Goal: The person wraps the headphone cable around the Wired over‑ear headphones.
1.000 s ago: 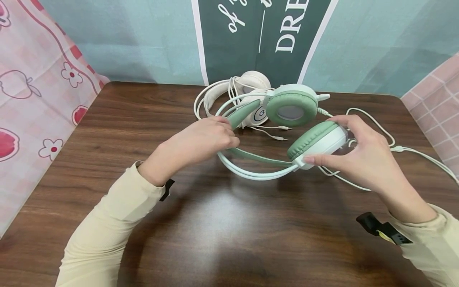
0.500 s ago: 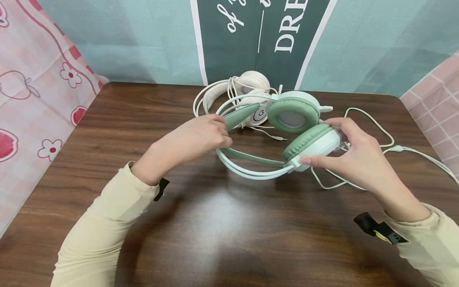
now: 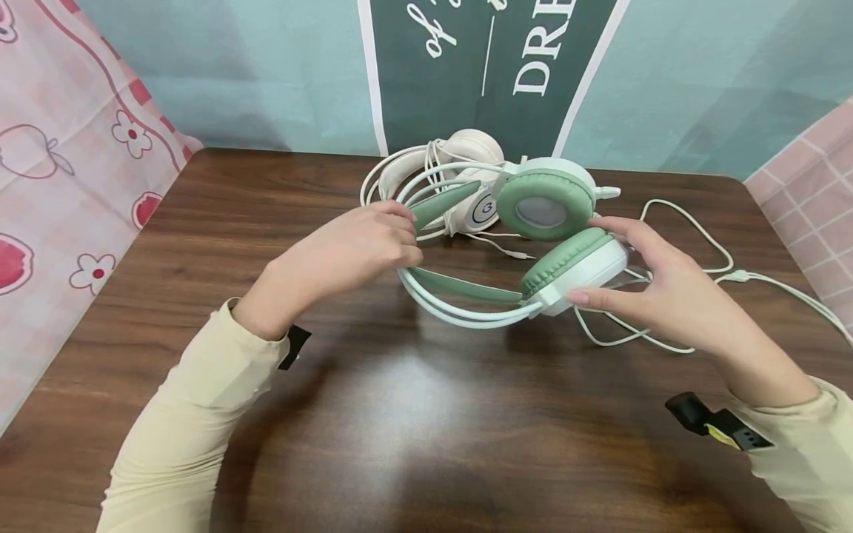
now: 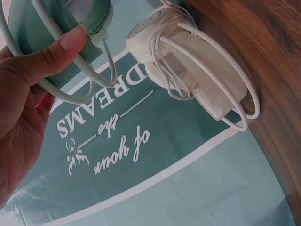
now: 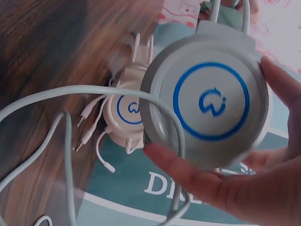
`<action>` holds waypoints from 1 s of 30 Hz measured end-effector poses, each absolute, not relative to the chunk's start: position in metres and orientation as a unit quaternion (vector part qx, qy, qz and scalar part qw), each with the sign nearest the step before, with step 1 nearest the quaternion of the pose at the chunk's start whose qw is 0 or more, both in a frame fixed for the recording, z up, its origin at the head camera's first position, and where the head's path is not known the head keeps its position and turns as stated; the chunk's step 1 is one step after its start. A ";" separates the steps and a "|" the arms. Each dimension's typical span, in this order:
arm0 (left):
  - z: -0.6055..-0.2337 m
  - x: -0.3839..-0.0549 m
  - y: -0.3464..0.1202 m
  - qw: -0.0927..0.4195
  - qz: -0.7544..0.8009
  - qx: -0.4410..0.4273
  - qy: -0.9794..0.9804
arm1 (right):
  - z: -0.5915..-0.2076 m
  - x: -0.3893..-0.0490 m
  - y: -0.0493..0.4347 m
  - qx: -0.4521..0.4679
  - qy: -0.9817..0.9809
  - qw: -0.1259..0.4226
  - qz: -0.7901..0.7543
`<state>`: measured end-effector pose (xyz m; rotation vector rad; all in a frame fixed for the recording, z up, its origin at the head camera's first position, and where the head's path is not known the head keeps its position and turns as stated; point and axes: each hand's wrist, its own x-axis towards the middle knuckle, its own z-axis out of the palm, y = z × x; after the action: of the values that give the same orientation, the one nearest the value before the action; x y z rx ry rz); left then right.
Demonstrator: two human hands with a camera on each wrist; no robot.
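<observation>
A pair of headphones with white outer shells, green ear pads and a double white headband (image 3: 466,318) is held over the table. My left hand (image 3: 346,252) grips the middle of its headband, the thumb across the band in the left wrist view. My right hand (image 3: 673,289) holds the nearer ear cup (image 3: 586,274) between thumb and fingers. In the right wrist view, that cup's outer face (image 5: 211,103) bears a blue ring and logo. The farther ear cup (image 3: 543,200) has its grey-centred pad facing me.
Behind lies a second, all-white pair of headphones (image 3: 473,152) with its cable wound around it and loose plugs (image 3: 516,255). The green pair's white cable (image 3: 740,275) trails off right across the brown table (image 3: 413,444). A lettered cloth (image 3: 480,81) backs the table.
The green-and-white headphones have shifted slightly left, with both hands keeping hold. The nearer ear cup has come closer to the left and its cable has shifted.
</observation>
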<state>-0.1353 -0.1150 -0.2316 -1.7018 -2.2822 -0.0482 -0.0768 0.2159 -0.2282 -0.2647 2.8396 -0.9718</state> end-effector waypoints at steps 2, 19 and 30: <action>-0.230 -0.136 -0.116 0.151 -0.015 -0.590 -0.793 | -0.228 -0.078 0.220 -0.105 0.932 0.063 -0.342; -0.223 -0.130 -0.136 0.184 -0.003 -0.553 -0.812 | -0.228 -0.100 0.295 -0.069 0.926 0.032 -0.370; -0.229 -0.124 -0.145 0.171 -0.008 -0.543 -0.822 | -0.252 -0.112 0.317 -0.065 0.945 0.088 -0.308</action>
<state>-0.1235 -0.1453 -0.2286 -1.5402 -2.3345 -0.0224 -0.1121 0.3174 -0.2516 -0.1938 2.8126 -0.9179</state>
